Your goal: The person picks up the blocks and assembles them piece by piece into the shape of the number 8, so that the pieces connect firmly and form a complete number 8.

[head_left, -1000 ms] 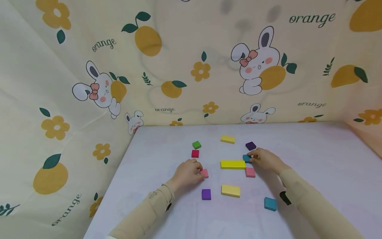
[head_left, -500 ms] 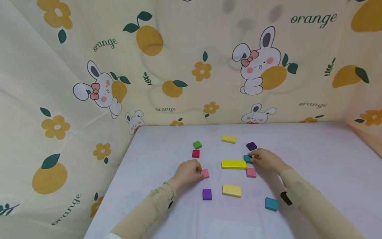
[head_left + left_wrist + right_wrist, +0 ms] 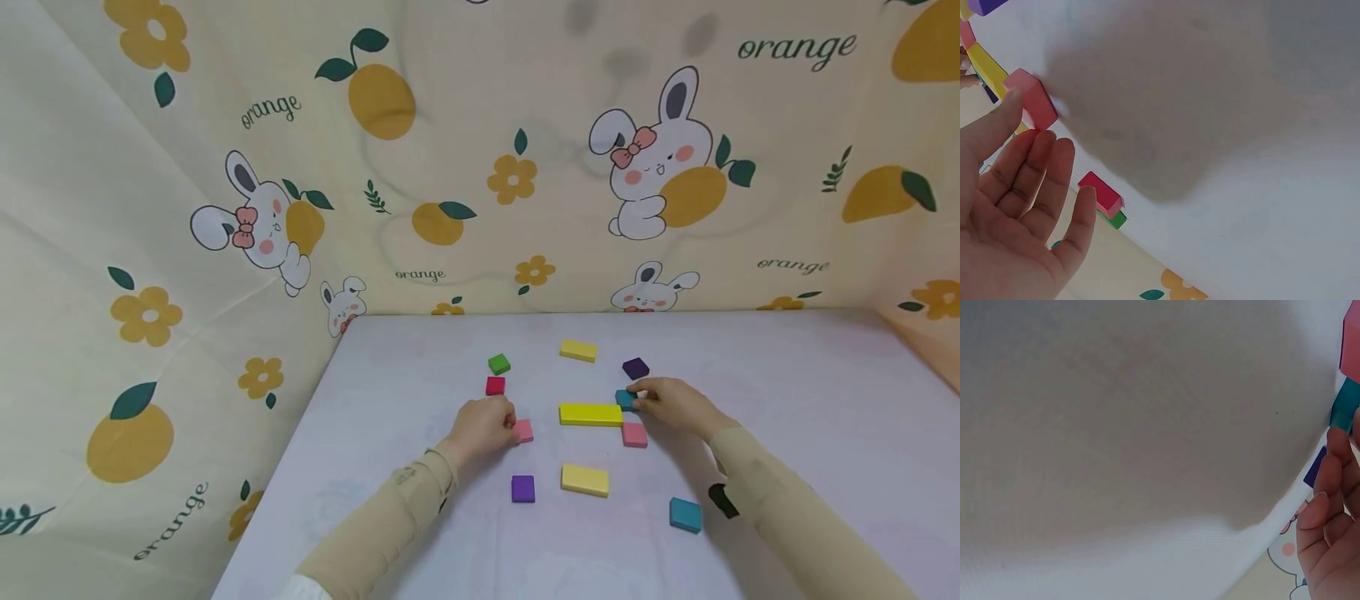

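My left hand pinches a pink square block between thumb and fingertips, left of a long yellow block. In the left wrist view, the thumb lies on one face of this pink block, with fingertips at its lower end. My right hand pinches a teal block at the yellow block's right end; its fingers partly cover it. Just below that teal block, a second pink block lies against the yellow block's right end. The teal block shows at the right wrist view's edge.
Green and red blocks lie beyond my left hand. Pale yellow blocks lie behind and in front. A dark purple block sits beyond my right hand. Nearer are a purple block and another teal block.
My left hand has slid its pink block slightly right and away, its fingers closing more on it. My right hand stays at the teal block. The head view has shifted a little.
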Action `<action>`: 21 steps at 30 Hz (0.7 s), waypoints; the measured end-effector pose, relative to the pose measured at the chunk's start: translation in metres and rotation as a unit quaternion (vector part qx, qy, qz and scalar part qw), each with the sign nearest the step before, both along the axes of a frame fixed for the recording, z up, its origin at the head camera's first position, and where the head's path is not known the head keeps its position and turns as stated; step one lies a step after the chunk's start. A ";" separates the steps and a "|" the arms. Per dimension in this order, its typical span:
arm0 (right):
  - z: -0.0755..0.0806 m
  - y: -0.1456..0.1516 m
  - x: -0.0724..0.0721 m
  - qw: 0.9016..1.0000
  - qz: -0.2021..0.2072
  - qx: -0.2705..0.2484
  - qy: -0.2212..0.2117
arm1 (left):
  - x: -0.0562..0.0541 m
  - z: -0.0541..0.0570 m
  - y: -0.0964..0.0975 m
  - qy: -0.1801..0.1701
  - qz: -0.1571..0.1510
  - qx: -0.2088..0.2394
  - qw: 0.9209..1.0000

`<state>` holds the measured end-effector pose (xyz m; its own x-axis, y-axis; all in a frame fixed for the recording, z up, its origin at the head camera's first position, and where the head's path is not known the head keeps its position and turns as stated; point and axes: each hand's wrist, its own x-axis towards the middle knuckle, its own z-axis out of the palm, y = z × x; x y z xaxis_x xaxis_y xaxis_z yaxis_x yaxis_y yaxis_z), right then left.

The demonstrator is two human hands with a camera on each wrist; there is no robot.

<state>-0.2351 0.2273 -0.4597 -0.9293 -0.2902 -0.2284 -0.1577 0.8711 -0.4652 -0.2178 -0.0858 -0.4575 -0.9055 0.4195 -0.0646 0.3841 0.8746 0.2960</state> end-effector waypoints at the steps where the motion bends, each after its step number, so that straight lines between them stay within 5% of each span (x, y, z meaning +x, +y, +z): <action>1: 0.000 0.000 0.000 1.000 0.001 0.000 -0.001 | -0.001 0.001 0.002 -0.005 0.003 -0.001 1.000; 21: 0.000 0.000 -0.001 0.999 -0.014 -0.014 -0.031 | -0.030 0.002 0.030 -0.031 0.032 0.023 0.999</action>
